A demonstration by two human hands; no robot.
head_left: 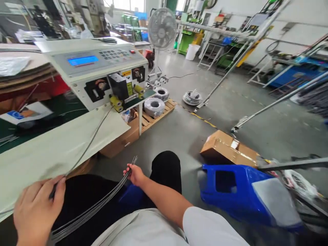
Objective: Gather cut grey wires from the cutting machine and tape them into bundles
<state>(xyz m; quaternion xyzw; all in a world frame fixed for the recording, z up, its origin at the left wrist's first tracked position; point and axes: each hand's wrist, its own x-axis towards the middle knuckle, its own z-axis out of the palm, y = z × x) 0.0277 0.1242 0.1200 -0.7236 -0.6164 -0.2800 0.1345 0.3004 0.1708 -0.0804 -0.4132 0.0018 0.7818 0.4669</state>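
My left hand is at the lower left by the table edge, its thumb and fingers closed on a grey cable. That cable runs up to the yellow rollers on the front of a white machine with a lit blue display. Over my lap, my right hand is wrapped around a bundle of thin grey wires. Their ends stick out just above the fist, and the rest curves down to the lower left, passing out of sight near my left wrist.
The machine stands on a pale table. Coils of wire lie on a wooden pallet beyond it. A standing fan is farther back. To my right are a cardboard box and a blue plastic stool.
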